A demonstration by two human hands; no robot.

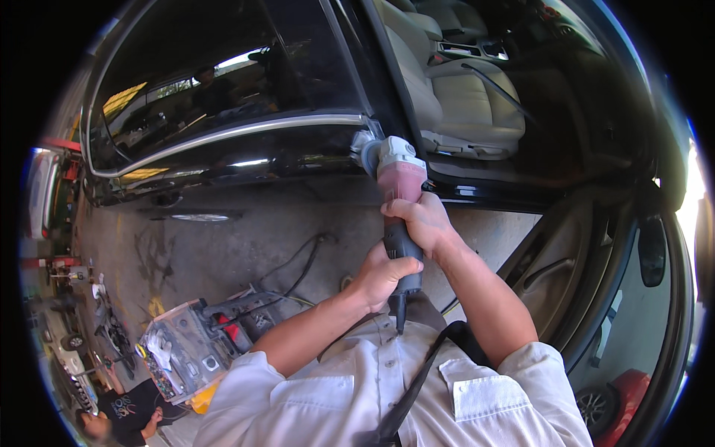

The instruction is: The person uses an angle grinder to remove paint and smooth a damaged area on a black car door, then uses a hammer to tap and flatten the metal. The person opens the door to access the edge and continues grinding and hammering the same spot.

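Okay, I see both hands clamped on the polisher (397, 195): right hand (421, 222) wraps its upper grip, left hand (381, 276) just below on the dark handle (nearly touching). Polisher head presses the black car door (223, 160) at its rear edge, beside the open front door (566, 261).

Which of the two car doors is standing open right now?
The front door, swung out at the right with its inner panel showing and beige seats visible past it. The rear door, by the polisher, is shut.

Pink-and-grey polisher (398, 194) with white head — black car door (246, 160), beige seats (465, 97), white shirt (357, 395).
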